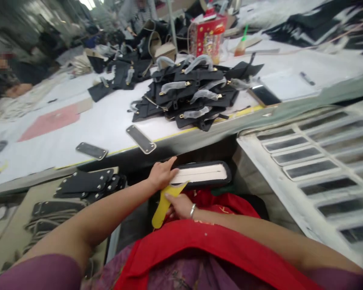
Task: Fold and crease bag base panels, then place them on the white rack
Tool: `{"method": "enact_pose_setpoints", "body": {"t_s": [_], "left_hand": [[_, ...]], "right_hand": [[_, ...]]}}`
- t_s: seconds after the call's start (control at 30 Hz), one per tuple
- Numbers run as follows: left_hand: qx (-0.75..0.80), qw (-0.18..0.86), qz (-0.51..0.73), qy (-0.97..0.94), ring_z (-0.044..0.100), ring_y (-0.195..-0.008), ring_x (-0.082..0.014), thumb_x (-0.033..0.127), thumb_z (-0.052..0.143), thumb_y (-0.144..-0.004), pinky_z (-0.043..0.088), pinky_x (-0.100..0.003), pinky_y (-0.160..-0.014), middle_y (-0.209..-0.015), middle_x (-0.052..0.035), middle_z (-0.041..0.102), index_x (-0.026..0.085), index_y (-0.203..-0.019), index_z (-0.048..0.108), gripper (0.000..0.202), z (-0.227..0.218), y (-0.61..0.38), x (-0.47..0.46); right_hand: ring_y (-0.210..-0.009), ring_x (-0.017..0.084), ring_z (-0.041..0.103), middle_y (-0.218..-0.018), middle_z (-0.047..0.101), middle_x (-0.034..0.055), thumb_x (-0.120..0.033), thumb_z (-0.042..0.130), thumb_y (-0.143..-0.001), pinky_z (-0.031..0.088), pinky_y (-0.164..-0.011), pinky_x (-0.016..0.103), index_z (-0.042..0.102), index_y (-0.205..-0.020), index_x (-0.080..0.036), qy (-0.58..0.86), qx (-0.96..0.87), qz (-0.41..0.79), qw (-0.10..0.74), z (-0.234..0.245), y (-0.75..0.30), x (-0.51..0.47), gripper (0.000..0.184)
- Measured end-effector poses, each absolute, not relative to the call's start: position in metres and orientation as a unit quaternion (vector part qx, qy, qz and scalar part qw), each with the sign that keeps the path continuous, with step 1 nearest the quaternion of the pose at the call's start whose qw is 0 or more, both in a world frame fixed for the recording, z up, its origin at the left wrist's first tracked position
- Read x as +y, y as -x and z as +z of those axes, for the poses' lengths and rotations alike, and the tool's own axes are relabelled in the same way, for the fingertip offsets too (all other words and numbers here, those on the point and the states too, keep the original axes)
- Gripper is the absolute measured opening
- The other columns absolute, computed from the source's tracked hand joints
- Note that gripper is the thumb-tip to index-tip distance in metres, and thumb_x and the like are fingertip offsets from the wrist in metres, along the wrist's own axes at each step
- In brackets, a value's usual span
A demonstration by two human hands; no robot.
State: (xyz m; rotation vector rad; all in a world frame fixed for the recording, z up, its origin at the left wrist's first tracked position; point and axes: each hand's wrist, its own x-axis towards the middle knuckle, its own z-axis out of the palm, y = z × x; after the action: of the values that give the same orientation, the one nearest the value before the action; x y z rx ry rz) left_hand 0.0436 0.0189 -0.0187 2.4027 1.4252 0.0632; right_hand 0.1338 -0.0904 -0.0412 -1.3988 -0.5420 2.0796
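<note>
In front of my lap lies a black-edged bag piece [204,173] with a cream face and a line along its middle. At its left end is my left hand [162,174], thumb against the cream face and index finger stretched along the far edge; the other fingers are partly hidden. My right hand [181,206], with a silver bracelet at the wrist, is closed around a flat yellow tool [161,207] with a flared upper end. That upper end comes close to the near edge of the bag piece; whether they touch, I cannot tell.
Black bag parts with wrapped handles [193,88] are heaped on the white table [109,125]. Two dark riveted strips [140,139] lie near its edge. A phone [264,95] sits at right. Strips cover a rack [310,153]; stacked straps [81,183] lie left.
</note>
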Motion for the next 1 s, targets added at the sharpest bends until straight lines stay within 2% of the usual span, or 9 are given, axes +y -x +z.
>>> {"method": "enact_pose_setpoints", "body": {"t_s": [0.07, 0.2, 0.3, 0.4, 0.5, 0.6, 0.73, 0.87, 1.0], "left_hand": [[0.539, 0.28, 0.095, -0.789, 0.055, -0.106, -0.0263, 0.049, 0.044, -0.085, 0.036, -0.038, -0.095, -0.12, -0.0126, 0.057, 0.016, -0.14, 0.029, 0.065, -0.02, -0.035, 0.022], [0.563, 0.571, 0.265, -0.535, 0.052, -0.11, -0.024, 0.061, 0.023, -0.088, 0.041, -0.035, -0.087, -0.121, -0.0103, 0.057, 0.02, -0.136, 0.036, 0.065, -0.024, -0.01, 0.015], [0.518, 0.69, 0.304, -0.404, 0.051, -0.112, -0.022, 0.056, 0.035, -0.088, 0.043, -0.03, -0.08, -0.128, -0.0076, 0.052, 0.024, -0.129, 0.047, 0.053, -0.033, 0.007, -0.001], [0.478, 0.725, 0.348, -0.353, 0.053, -0.108, -0.0188, 0.036, 0.054, -0.083, 0.044, -0.024, -0.076, -0.128, -0.0073, 0.053, 0.022, -0.128, 0.048, 0.048, -0.048, 0.015, -0.016], [0.458, 0.728, 0.374, -0.348, 0.053, -0.108, -0.0184, 0.029, 0.06, -0.078, 0.044, -0.025, -0.08, -0.13, -0.0065, 0.051, 0.021, -0.131, 0.044, 0.056, -0.06, 0.017, -0.022], [0.457, 0.695, 0.367, -0.418, 0.049, -0.115, -0.0207, 0.032, 0.062, -0.077, 0.041, -0.031, -0.094, -0.133, -0.006, 0.048, 0.021, -0.133, 0.041, 0.061, -0.063, 0.019, -0.021], [0.486, 0.58, 0.33, -0.565, 0.042, -0.123, -0.0231, 0.036, 0.062, -0.076, 0.025, -0.035, -0.108, -0.132, -0.0076, 0.049, 0.017, -0.13, 0.045, 0.06, -0.059, 0.025, -0.017], [0.473, 0.646, 0.323, -0.504, 0.045, -0.121, -0.0238, 0.043, 0.055, -0.081, 0.033, -0.037, -0.103, -0.134, -0.0063, 0.048, 0.022, -0.135, 0.04, 0.06, -0.06, 0.026, -0.014], [0.448, 0.701, 0.357, -0.423, 0.053, -0.111, -0.0239, 0.047, 0.051, -0.084, 0.041, -0.037, -0.095, -0.123, -0.0096, 0.057, 0.018, -0.125, 0.051, 0.05, -0.067, 0.017, -0.001]], "right_hand": [[-0.032, 0.006, 0.045, -0.048, 0.055, -0.0007, -0.028, 0.046, -0.087, 0.035, -0.03, 0.016, 0.053, -0.071, -0.011, 0.536, -0.201, 0.764, 0.298, -0.039, -0.138, -0.094, 0.025], [-0.03, 0.004, 0.039, -0.051, 0.058, 0.0024, -0.032, 0.051, -0.084, 0.027, -0.027, 0.015, 0.056, -0.07, -0.009, 0.532, -0.174, 0.752, 0.347, -0.036, -0.157, -0.112, 0.027], [-0.032, 0.004, 0.037, -0.049, 0.055, 0.0002, -0.034, 0.055, -0.081, 0.026, -0.029, 0.014, 0.056, -0.072, -0.01, 0.529, -0.157, 0.743, 0.38, -0.032, -0.167, -0.121, 0.026], [-0.033, 0.004, 0.038, -0.049, 0.054, 0.0, -0.037, 0.057, -0.079, 0.026, -0.03, 0.014, 0.056, -0.073, -0.01, 0.529, -0.163, 0.726, 0.409, -0.031, -0.167, -0.12, 0.028], [-0.034, 0.004, 0.039, -0.048, 0.054, 0.0002, -0.04, 0.058, -0.078, 0.027, -0.031, 0.015, 0.056, -0.07, -0.01, 0.539, -0.182, 0.713, 0.41, -0.036, -0.164, -0.116, 0.031], [-0.035, 0.005, 0.039, -0.047, 0.052, -0.0003, -0.045, 0.06, -0.074, 0.027, -0.031, 0.016, 0.056, -0.068, -0.011, 0.544, -0.201, 0.713, 0.393, -0.041, -0.161, -0.114, 0.035], [-0.037, 0.005, 0.04, -0.05, 0.053, -0.0009, -0.051, 0.066, -0.065, 0.027, -0.034, 0.016, 0.056, -0.072, -0.011, 0.529, -0.233, 0.728, 0.368, -0.04, -0.161, -0.108, 0.042], [-0.039, 0.004, 0.041, -0.052, 0.053, -0.0019, -0.052, 0.07, -0.059, 0.028, -0.036, 0.016, 0.056, -0.073, -0.012, 0.512, -0.263, 0.739, 0.35, -0.037, -0.168, -0.101, 0.045], [-0.038, 0.005, 0.039, -0.048, 0.051, -0.0023, -0.056, 0.065, -0.064, 0.027, -0.037, 0.017, 0.057, -0.074, -0.012, 0.521, -0.285, 0.734, 0.328, -0.038, -0.182, -0.097, 0.046]]}}
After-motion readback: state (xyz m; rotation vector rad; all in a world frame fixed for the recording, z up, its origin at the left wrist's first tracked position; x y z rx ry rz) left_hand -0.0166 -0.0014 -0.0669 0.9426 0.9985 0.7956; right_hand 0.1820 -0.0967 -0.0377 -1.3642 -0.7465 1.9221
